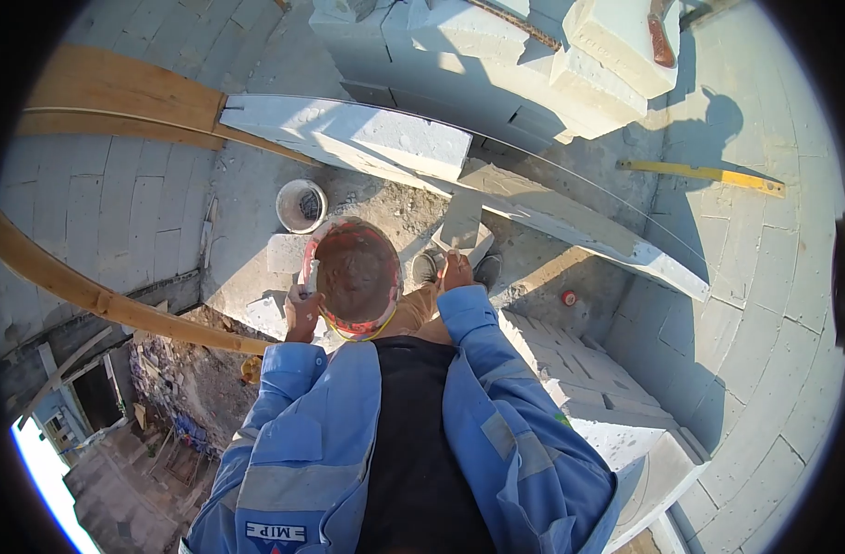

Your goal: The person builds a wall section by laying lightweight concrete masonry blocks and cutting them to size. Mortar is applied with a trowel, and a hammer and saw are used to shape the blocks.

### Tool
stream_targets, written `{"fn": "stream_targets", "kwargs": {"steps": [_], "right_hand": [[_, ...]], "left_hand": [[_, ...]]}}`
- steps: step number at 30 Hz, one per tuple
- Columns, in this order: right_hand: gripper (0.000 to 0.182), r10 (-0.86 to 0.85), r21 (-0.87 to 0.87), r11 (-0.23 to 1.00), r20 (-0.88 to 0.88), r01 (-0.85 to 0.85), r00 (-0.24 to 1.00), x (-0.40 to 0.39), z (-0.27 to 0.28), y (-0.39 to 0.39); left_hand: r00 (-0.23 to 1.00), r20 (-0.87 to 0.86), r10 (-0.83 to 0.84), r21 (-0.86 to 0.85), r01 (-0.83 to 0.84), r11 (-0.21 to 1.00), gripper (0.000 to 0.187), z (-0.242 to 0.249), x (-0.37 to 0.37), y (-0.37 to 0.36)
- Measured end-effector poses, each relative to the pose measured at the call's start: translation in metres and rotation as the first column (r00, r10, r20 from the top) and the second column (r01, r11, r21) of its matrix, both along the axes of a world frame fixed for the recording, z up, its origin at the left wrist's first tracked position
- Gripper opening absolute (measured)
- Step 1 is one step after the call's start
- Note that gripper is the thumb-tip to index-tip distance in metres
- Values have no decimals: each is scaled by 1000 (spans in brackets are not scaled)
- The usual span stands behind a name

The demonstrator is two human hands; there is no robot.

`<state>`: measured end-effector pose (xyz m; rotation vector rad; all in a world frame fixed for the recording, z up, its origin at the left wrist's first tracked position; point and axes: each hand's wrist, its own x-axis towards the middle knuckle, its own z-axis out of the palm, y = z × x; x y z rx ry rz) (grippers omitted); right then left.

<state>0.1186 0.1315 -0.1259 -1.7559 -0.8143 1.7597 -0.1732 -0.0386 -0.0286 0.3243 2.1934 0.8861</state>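
Observation:
My right hand (456,270) is closed around the handle of a trowel (462,222), whose flat grey blade points away from me toward the low block wall. My left hand (302,314) is at the near left side of a red-rimmed bucket (392,268), its fingers closed at the rim. Grey-brown wet mortar (353,272) fills much of the bucket. Past the trowel runs a course of white blocks (376,134), with a grey mortar-like layer (515,189) on its lower right part. A thin string stretches along this course.
A smaller white bucket (301,205) stands beyond the mortar bucket. Stacked blocks (579,369) rise at my right, and more blocks (478,55) lie ahead. A yellow level (704,174) leans at the right wall. Wooden beams (127,309) cross at left, above a drop to rubble.

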Motion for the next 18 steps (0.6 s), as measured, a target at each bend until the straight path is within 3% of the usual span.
{"fn": "stream_targets", "kwargs": {"steps": [3, 6, 8, 9, 11, 12, 14, 15, 16, 17, 18], "right_hand": [[32, 35, -85, 996, -25, -37, 999, 29, 11, -20], [29, 170, -62, 984, 18, -169, 985, 66, -11, -27], [34, 424, 113, 884, 218, -454, 879, 73, 20, -21], [34, 449, 107, 873, 205, -476, 870, 71, 42, -15], [50, 692, 81, 645, 359, -760, 626, 64, 88, 3], [50, 705, 84, 629, 356, -772, 613, 57, 96, 9], [57, 745, 13, 263, 633, -965, 211, 40, 103, 24], [57, 748, 17, 244, 633, -970, 199, 29, 99, 29], [55, 786, -104, 199, 611, -974, 95, 15, 94, 33], [54, 817, -223, 149, 576, -963, -7, 3, 88, 36], [54, 816, -220, 133, 578, -966, -19, -8, 80, 37]], "left_hand": [[998, -8, -63, -2, 63, 998, 28, -11, -3, -2], [992, -114, -53, -40, 49, 998, 28, 39, 25, 32], [991, -132, -23, 51, 30, 998, 30, 30, 28, 32], [981, -186, -63, 18, 68, 998, 30, 31, 28, 33], [965, -243, -99, 5, 103, 995, 29, 41, 32, 41], [966, -247, -80, 3, 83, 997, 29, 50, 35, 43], [934, -322, -152, 70, 184, 980, 28, 68, 40, 50], [940, -309, -145, 91, 181, 979, 27, 80, 43, 54], [942, -313, -125, 94, 162, 982, 27, 85, 46, 56], [925, -333, -180, 109, 228, 968, 26, 89, 48, 56], [905, -355, -236, 121, 295, 948, 25, 91, 52, 57]]}}
